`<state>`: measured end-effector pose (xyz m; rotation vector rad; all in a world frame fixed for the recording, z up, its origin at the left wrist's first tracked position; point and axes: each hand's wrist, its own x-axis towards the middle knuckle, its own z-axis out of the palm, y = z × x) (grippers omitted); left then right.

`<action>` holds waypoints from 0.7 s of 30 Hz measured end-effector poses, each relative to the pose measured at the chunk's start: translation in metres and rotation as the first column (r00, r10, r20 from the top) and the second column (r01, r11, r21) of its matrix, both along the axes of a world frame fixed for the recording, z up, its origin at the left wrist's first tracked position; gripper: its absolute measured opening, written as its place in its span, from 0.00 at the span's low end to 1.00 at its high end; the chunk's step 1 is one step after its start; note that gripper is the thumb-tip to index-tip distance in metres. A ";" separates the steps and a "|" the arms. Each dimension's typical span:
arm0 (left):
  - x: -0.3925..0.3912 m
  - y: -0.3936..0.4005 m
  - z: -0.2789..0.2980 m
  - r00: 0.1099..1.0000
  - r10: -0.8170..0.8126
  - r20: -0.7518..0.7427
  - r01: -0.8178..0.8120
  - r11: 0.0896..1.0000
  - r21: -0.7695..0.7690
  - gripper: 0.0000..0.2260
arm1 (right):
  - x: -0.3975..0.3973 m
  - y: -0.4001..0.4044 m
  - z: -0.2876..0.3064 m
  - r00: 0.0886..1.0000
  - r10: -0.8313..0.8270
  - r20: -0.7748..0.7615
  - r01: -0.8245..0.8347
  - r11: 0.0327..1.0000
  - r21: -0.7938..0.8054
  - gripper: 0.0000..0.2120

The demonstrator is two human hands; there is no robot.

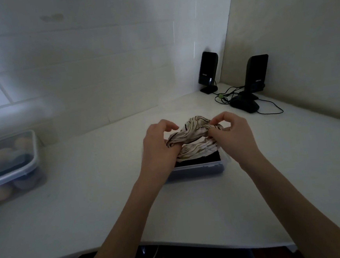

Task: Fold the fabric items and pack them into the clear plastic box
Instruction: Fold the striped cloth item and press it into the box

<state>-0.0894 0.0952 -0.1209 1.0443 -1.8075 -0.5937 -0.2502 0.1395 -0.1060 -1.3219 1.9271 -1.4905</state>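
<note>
— Where's the cloth?

— The striped fabric [192,139] hangs bunched between my hands, directly above the clear plastic box [198,170], which already holds something dark. Its long axis runs left to right.

— And your hold?

— My left hand [159,144] pinches the near-left end, my right hand [233,132] pinches the far-right end, both forearms reaching forward over the white table [89,196]. Straight down goes into the box, I reckon.

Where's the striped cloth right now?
In the head view the striped cloth sits mid-desk, bunched between the left hand and right hand, directly over the clear box that already holds a black item.
</note>
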 end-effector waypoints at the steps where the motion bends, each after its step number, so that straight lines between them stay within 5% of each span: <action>1: 0.001 0.001 0.000 0.999 0.020 0.050 -0.018 0.999 -0.036 0.14 | -0.001 0.001 -0.004 0.998 -0.006 -0.055 0.007 1.000 0.018 0.03; 9: 0.005 0.003 0.000 0.966 0.007 0.258 0.032 0.989 -0.147 0.18 | -0.003 0.006 -0.009 0.937 0.091 -0.337 -0.050 0.990 0.129 0.19; 13: 0.010 -0.007 -0.003 0.922 0.049 0.384 0.011 0.988 -0.152 0.22 | -0.006 0.007 -0.010 0.855 0.135 -0.501 -0.069 0.987 0.148 0.09; 21: 0.019 -0.026 0.001 0.847 -0.130 0.515 0.172 0.985 -0.034 0.17 | -0.010 -0.001 -0.007 0.644 0.238 -0.727 0.059 0.932 0.357 0.12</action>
